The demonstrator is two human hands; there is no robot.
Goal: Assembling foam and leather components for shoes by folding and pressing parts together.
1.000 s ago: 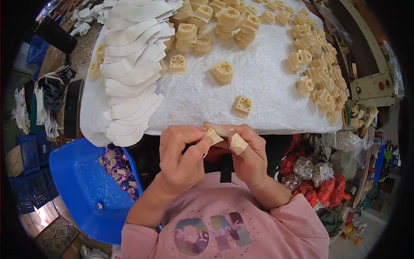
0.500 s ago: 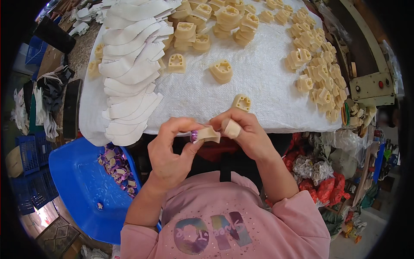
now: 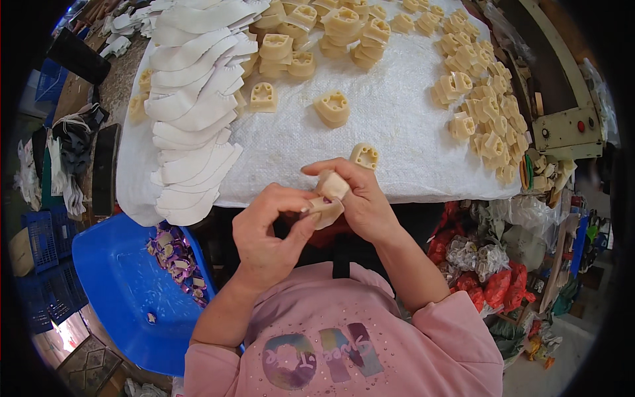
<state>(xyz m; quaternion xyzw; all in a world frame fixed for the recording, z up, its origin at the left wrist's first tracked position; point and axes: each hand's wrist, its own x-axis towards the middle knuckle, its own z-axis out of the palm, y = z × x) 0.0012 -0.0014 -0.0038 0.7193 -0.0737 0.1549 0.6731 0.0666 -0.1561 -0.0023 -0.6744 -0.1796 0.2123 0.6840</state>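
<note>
In front of the table's near edge, my two hands meet over a small cream and purple heel piece (image 3: 326, 213). My left hand (image 3: 268, 228) pinches its left end between thumb and fingers, hiding most of the purple part. The curled fingers of my right hand (image 3: 364, 202) close on its upper side. A pale beige wrap (image 3: 333, 184) covers the right thumb, which presses at the piece. Just beyond the right hand lies a cream heel block (image 3: 364, 156) with small holes. Another heel block (image 3: 331, 109) sits farther off.
White cloth (image 3: 278, 142) covers the table. Overlapping white curved sheets (image 3: 192, 112) lie at left; stacked heel blocks (image 3: 340, 26) stand at the back, and a pile (image 3: 493, 112) lies right. A blue basin (image 3: 126, 291) at lower left holds purple pieces (image 3: 175, 258). Red bags (image 3: 499, 288) are at right.
My right hand has moved left and closed in on the piece, its wrapped thumb now against it. The piece has tilted and less purple shows. The whole view has shifted slightly.
</note>
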